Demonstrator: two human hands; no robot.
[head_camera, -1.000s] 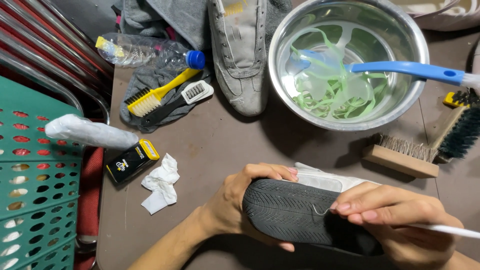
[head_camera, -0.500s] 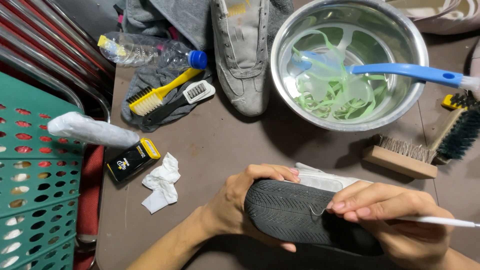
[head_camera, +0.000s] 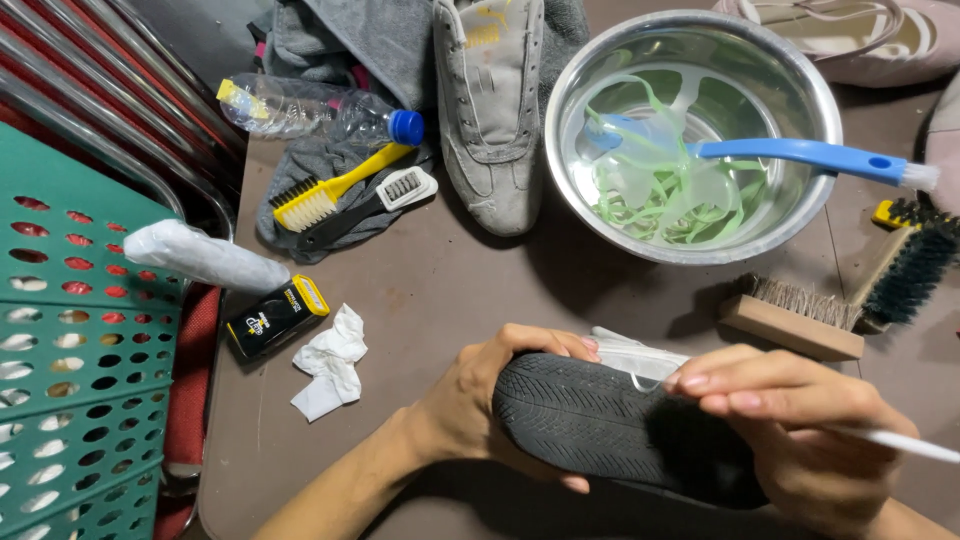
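The black-soled shoe (head_camera: 600, 425) is clasped sole-up at its toe by the left hand (head_camera: 480, 405), low over the table (head_camera: 440, 290). A thin white brush handle (head_camera: 900, 443) is gripped by the right hand (head_camera: 790, 430); short, firm strokes along the tread grooves are best, the shoe kept braced.

Black ribbed shoe sole (head_camera: 600, 425), yellow brush (head_camera: 335, 190), blue brush (head_camera: 800, 155), perforated green basket (head_camera: 70, 330).

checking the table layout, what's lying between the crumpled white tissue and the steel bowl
In the head view, only bare brown tabletop lies between the crumpled white tissue and the steel bowl. The grey shoe sits just above that stretch, toe pointing toward it.
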